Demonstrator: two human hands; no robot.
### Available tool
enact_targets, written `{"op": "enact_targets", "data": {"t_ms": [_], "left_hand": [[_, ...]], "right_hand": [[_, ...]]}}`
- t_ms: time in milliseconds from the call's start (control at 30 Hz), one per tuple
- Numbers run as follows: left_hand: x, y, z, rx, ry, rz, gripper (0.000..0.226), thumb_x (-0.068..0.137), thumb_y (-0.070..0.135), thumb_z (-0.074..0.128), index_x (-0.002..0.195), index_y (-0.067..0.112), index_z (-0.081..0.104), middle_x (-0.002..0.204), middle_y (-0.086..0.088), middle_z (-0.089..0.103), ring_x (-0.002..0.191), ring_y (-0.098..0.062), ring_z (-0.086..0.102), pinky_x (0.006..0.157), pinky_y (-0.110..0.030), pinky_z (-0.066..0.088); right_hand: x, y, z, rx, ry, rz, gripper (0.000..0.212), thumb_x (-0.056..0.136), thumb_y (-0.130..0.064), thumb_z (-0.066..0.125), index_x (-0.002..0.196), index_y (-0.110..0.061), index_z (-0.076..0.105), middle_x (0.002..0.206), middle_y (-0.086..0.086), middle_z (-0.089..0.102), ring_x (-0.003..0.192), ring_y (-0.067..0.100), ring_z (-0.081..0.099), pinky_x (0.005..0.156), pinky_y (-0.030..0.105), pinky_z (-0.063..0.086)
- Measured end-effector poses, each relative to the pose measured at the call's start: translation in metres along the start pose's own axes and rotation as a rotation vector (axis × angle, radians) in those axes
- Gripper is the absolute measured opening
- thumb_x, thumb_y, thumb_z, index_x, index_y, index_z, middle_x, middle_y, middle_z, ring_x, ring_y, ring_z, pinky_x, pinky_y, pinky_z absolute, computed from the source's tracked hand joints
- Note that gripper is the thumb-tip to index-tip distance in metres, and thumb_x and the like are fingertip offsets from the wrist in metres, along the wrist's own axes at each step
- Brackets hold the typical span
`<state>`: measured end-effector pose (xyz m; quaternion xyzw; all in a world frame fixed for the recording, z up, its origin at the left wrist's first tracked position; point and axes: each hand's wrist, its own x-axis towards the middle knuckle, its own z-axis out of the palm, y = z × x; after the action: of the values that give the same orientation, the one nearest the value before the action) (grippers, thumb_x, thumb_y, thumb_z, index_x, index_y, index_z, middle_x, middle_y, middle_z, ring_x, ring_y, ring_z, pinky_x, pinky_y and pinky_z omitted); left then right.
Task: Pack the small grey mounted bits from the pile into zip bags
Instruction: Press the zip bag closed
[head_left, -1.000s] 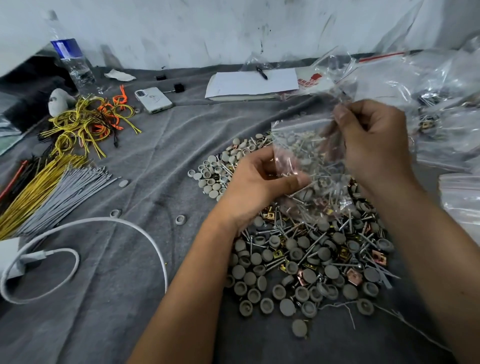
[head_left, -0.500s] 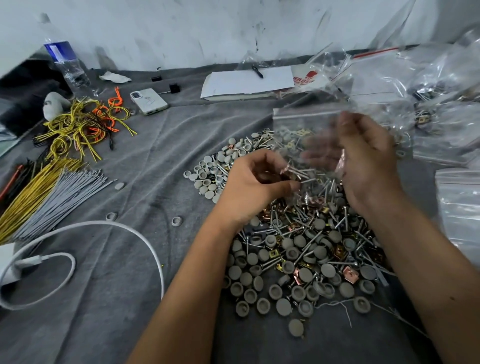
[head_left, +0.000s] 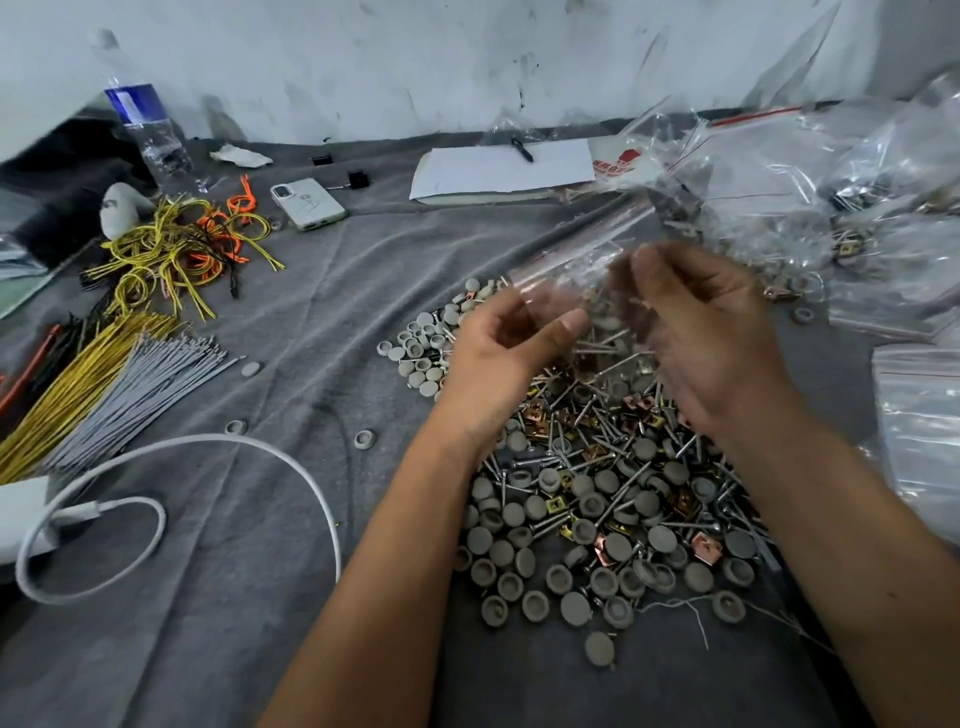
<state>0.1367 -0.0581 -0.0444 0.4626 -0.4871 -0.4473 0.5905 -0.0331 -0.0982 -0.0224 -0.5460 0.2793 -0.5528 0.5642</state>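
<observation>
Nearest the front edge of the bench (head_left: 218, 613), which is draped in a grey cloth, two bare forearms reach forward over a pile of small grey mounted bits (head_left: 597, 525) mixed with screws and copper-coloured clips (the round grey heads lie some face up, some cupped side up). To the left of the pile a white charging cable (head_left: 208, 452) loops across the cloth, and beyond it lie a bundle of grey and yellow ties (head_left: 104, 389) near the left edge. Above the far part of the pile the left hand (head_left: 498, 358) is raised with its fingers curled and the thumb pressed forward against a clear zip bag (head_left: 576, 275); the bag is badly blurred, so I cannot tell how firmly it is gripped. The right hand (head_left: 711, 332) is beside it, fingers bent toward the same bag, and whether it holds the plastic cannot be told either. Just behind the left hand lies a smaller cluster of paler caps (head_left: 426, 348). Farther back are a tangle of yellow and orange wires (head_left: 182, 249), a white phone (head_left: 308, 203), a notebook (head_left: 498, 171) with a pen on it, and a water bottle (head_left: 150, 135) at the far left corner. Filled zip bags (head_left: 857, 208) are heaped along the right edge.
</observation>
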Motion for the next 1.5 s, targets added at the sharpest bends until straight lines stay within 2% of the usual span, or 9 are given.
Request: {"op": "enact_targets", "data": {"t_ms": [200, 433, 600, 833, 1067, 1233, 1333, 1433, 1500], "left_hand": [[0.002, 0.0, -0.001, -0.049, 0.133, 0.157, 0.02, 0.102, 0.011, 0.063, 0.09, 0.017, 0.077, 0.088, -0.003, 0.078, 0.07, -0.017, 0.072, 0.063, -0.035, 0.06], [0.008, -0.003, -0.007, 0.001, 0.375, 0.263, 0.022, 0.107, 0.019, 0.058, 0.089, 0.017, 0.071, 0.089, -0.01, 0.076, 0.066, -0.032, 0.073, 0.065, -0.036, 0.058], [0.008, -0.006, -0.006, 0.032, 0.377, 0.242, 0.024, 0.111, 0.017, 0.047, 0.095, 0.011, 0.064, 0.069, 0.012, 0.071, 0.053, -0.004, 0.066, 0.052, -0.018, 0.052], [0.009, -0.005, 0.001, -0.085, 0.5, 0.256, 0.027, 0.112, 0.02, 0.047, 0.092, 0.009, 0.063, 0.08, -0.008, 0.075, 0.067, -0.023, 0.074, 0.06, -0.03, 0.059], [0.011, -0.009, 0.003, -0.14, 0.511, 0.272, 0.027, 0.111, 0.02, 0.048, 0.097, 0.002, 0.063, 0.079, -0.004, 0.074, 0.069, -0.017, 0.075, 0.06, -0.028, 0.06], [0.007, -0.005, 0.001, -0.115, 0.503, 0.234, 0.029, 0.111, 0.021, 0.049, 0.096, 0.003, 0.066, 0.086, -0.014, 0.077, 0.071, -0.038, 0.076, 0.062, -0.046, 0.064], [0.003, 0.003, -0.003, 0.016, 0.462, 0.302, 0.032, 0.111, 0.022, 0.05, 0.095, -0.001, 0.065, 0.088, -0.014, 0.077, 0.065, -0.028, 0.076, 0.056, -0.037, 0.061], [0.002, 0.014, -0.008, 0.204, 0.369, 0.441, 0.028, 0.108, 0.019, 0.056, 0.092, 0.003, 0.073, 0.088, -0.01, 0.077, 0.077, -0.025, 0.076, 0.068, -0.04, 0.062], [0.001, 0.018, -0.009, 0.234, 0.295, 0.474, 0.027, 0.106, 0.016, 0.059, 0.091, 0.002, 0.076, 0.089, -0.009, 0.078, 0.082, -0.023, 0.075, 0.074, -0.037, 0.061]], "right_hand": [[0.0, 0.009, -0.014, -0.379, -0.134, 0.036, 0.024, 0.075, -0.046, 0.077, 0.096, -0.034, 0.078, 0.097, -0.002, 0.078, 0.089, 0.016, 0.075, 0.079, 0.032, 0.063], [0.001, 0.008, -0.021, -0.345, -0.268, 0.073, 0.015, 0.079, -0.016, 0.077, 0.09, -0.007, 0.074, 0.075, 0.016, 0.075, 0.061, 0.026, 0.072, 0.057, 0.031, 0.061], [-0.003, 0.006, -0.019, -0.342, -0.305, 0.118, 0.01, 0.082, -0.02, 0.075, 0.089, -0.014, 0.073, 0.077, 0.016, 0.075, 0.064, 0.028, 0.073, 0.06, 0.034, 0.061], [-0.007, 0.005, -0.002, -0.265, -0.284, 0.296, 0.07, 0.065, -0.034, 0.086, 0.124, -0.014, 0.053, 0.091, 0.017, 0.078, 0.073, 0.036, 0.076, 0.06, 0.032, 0.061], [-0.01, 0.005, 0.0, -0.279, -0.312, 0.338, 0.067, 0.068, -0.007, 0.083, 0.128, -0.01, 0.052, 0.085, 0.02, 0.077, 0.065, 0.029, 0.075, 0.054, 0.025, 0.057], [-0.012, 0.004, 0.005, -0.416, -0.448, 0.288, 0.066, 0.063, -0.025, 0.086, 0.12, -0.034, 0.055, 0.087, 0.012, 0.078, 0.069, 0.029, 0.076, 0.056, 0.027, 0.058], [-0.013, 0.001, 0.003, -0.518, -0.397, 0.233, 0.063, 0.052, -0.053, 0.09, 0.106, -0.055, 0.057, 0.094, -0.004, 0.08, 0.079, 0.015, 0.077, 0.066, 0.034, 0.061], [-0.011, 0.001, -0.001, -0.548, -0.286, 0.126, 0.063, 0.062, -0.078, 0.077, 0.114, -0.048, 0.061, 0.111, -0.013, 0.075, 0.098, 0.003, 0.071, 0.092, 0.042, 0.054], [-0.009, 0.0, -0.001, -0.483, -0.196, 0.044, 0.058, 0.076, -0.072, 0.071, 0.122, -0.038, 0.062, 0.121, -0.01, 0.07, 0.112, 0.007, 0.066, 0.094, 0.037, 0.057]]}}
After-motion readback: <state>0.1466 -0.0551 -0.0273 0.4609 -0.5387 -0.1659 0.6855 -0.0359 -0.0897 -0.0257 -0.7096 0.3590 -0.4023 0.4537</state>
